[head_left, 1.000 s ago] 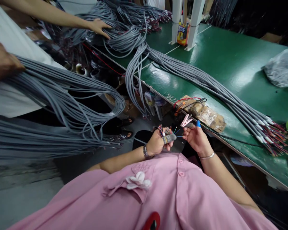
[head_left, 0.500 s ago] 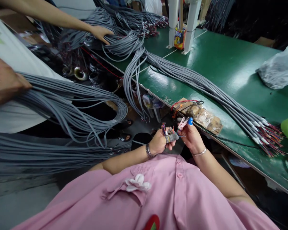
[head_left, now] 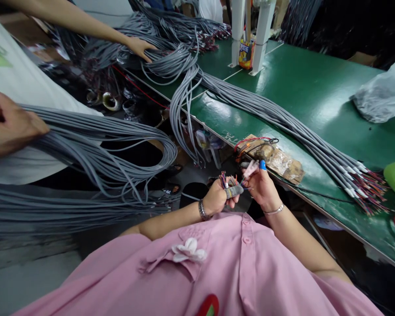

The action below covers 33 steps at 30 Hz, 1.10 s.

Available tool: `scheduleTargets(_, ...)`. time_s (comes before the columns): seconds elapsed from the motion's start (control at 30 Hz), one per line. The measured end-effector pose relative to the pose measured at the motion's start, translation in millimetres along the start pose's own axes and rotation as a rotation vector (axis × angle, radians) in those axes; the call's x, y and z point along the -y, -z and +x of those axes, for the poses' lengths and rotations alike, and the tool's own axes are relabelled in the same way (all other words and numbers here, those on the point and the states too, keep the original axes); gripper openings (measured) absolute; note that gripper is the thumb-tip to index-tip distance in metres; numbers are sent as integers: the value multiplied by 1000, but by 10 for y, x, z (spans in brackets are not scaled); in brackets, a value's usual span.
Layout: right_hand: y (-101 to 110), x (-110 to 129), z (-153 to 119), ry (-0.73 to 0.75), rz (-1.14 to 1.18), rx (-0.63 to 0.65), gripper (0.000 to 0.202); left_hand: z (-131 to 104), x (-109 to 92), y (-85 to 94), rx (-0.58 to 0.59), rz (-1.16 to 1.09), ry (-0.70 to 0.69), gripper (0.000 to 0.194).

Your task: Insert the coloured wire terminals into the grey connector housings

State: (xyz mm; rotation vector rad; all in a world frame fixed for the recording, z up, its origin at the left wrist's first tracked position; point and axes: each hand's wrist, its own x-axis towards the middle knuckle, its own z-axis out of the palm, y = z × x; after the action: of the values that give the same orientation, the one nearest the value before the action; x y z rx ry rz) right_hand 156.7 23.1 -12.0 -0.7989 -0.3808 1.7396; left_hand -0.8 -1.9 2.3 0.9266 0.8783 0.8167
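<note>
My left hand, with a grey cover on its thumb, is closed round a bunch of thin coloured wires whose ends stick up and out past the fingers. Close beside it on the right, my right hand pinches a pale pink clip that looks like a clothes peg. A blue cover sits on a digit of that hand. One or two thin wires run between the two hands near the clip. Both hands are in front of the pink shirt, just off the bench edge.
A green bench carries a long bundle of grey cables with stripped coloured ends. A taped wooden block lies at its edge. A plastic bag is at right. On the left, a co-worker's hand grips looped grey cables.
The pink clip has tilted and shifted slightly right in my right hand. My left hand moved slightly left and down. The co-worker's near hand moved slightly right and down with the cables.
</note>
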Motion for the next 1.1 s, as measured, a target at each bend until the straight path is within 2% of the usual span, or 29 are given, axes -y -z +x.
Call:
scheduleTargets(0.17,17,-25,13,121,-58,5,34,-53,-30,-30,-88,-83,-60,32)
scheduleTargets(0.3,72,-87,3,386,-333,-141,40,-14,-45,-67,-105,-97,-73,29)
scheduleTargets(0.37,85,-106,-1,467,-443,-197,44,5,-42,-81,-108,-95,-75,29)
scheduleTargets(0.43,69,-107,5,405,-384,-162,47,17,-30,-89,-107,-86,-76,29)
scheduleTargets(0.53,5,-86,36,245,-164,-90,45,31,0,-94,-100,-62,-68,30)
scheduleTargets(0.63,-46,-72,65,225,-54,-102,40,42,33,-95,-97,-36,-62,30)
scheduleTargets(0.73,-51,-73,63,218,-32,-96,38,44,51,-95,-99,-31,-68,29)
scheduleTargets(0.93,-3,-30,-3,63,28,-1,44,-24,30,-85,-126,-76,-57,30)
scheduleTargets(1.1,14,9,-30,108,-26,19,29,-87,-23,-82,-174,-153,-30,32)
